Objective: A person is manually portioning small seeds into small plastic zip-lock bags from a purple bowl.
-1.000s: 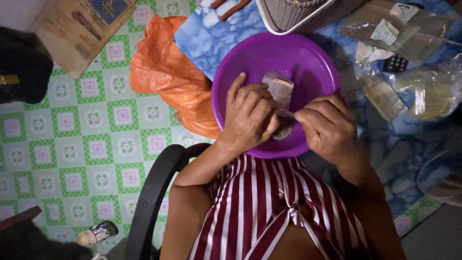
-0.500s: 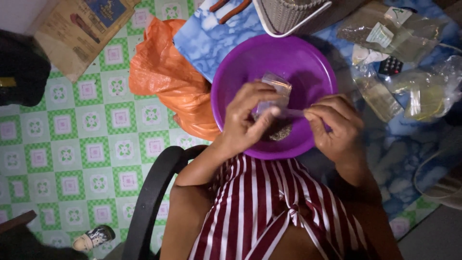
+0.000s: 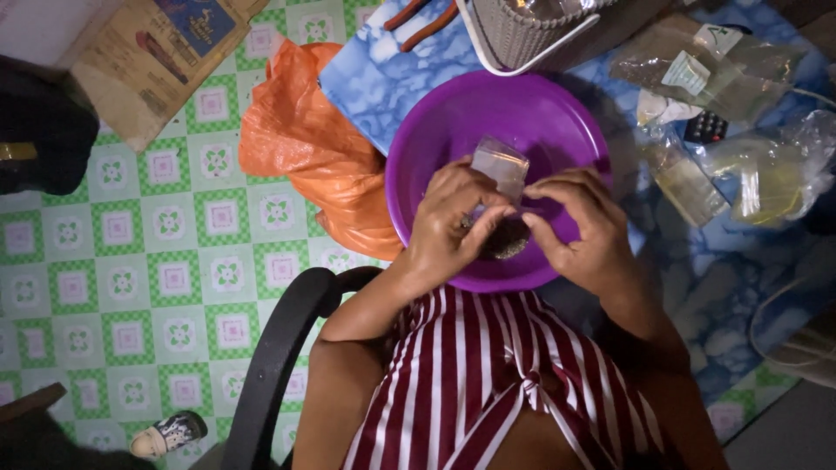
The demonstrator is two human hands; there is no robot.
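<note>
Packet (image 3: pixel 499 167) upright between both hands

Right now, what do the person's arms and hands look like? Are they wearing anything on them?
Both arms are bare, with no sleeves showing. The left hand and right hand wear no gloves, and I can see no rings or watch in this dim light. The top is red-and-white striped, sleeveless, knotted at the front.

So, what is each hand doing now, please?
Left hand: closed, pinching the small clear packet over the purple basin.
Right hand: closed, fingers pinched on the same packet.
</note>
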